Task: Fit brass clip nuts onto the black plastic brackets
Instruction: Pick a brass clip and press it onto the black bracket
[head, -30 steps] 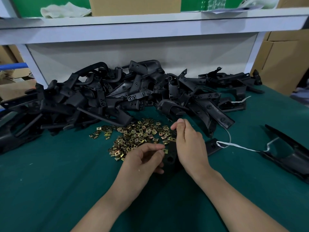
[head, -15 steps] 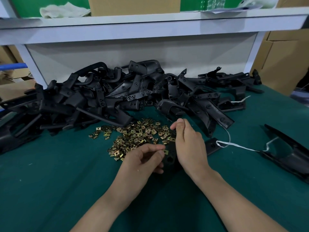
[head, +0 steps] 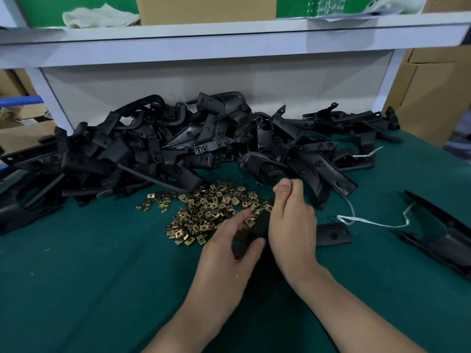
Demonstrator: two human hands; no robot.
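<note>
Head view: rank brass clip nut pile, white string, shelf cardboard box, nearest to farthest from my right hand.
1. brass clip nut pile, just left of right hand
2. white string, to its right
3. cardboard box, far back

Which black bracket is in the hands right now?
The bracket gripped between the left hand and right hand, just in front of the loose clip nuts. The others lie untouched: the heap behind, and a lone bracket at far right.

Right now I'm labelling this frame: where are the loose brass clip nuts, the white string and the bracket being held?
brass clip nuts [head: 209, 212], head view, middle of the loose pile.
white string [head: 350, 219], head view, thick stretch near its left end.
held bracket [head: 331, 234], head view, flat end with the hole.
</note>
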